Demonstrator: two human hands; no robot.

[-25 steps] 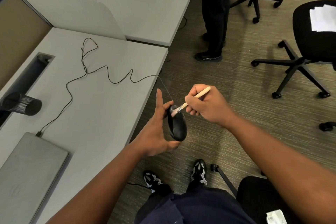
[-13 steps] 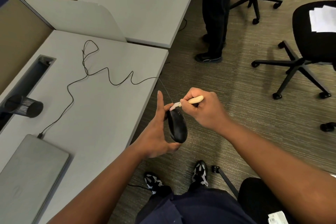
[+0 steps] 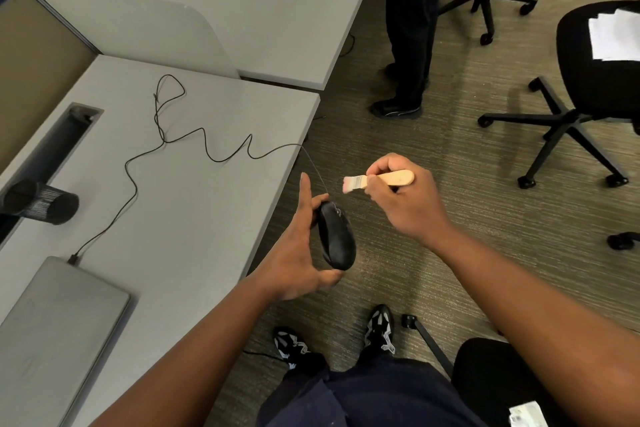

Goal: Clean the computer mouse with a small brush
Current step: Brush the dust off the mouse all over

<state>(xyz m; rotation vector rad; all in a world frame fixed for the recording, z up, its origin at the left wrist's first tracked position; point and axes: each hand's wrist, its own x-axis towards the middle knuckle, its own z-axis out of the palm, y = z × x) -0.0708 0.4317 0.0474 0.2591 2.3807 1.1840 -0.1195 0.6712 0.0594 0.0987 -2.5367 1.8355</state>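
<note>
A black wired computer mouse (image 3: 336, 236) is held on edge in the air just off the desk's right edge. My left hand (image 3: 296, 250) grips it between thumb below and fingers behind, with the index finger pointing up. My right hand (image 3: 403, 196) grips a small wooden-handled brush (image 3: 381, 179), its pale bristles pointing left. The bristles hover above the mouse's front end, apart from it. The mouse's thin black cable (image 3: 194, 146) runs back across the desk to a closed grey laptop (image 3: 52, 333).
A grey desk (image 3: 194, 218) lies at left with a black mesh cup (image 3: 45, 206) and a cable slot. A person's dark legs (image 3: 410, 28) stand ahead. Black office chairs (image 3: 588, 80) stand at right, one carrying papers. My feet and a chair are below.
My right hand lifted the brush up and to the right, off the mouse's front end. The brush turned so its bristles point left. My left hand kept the mouse in place.
</note>
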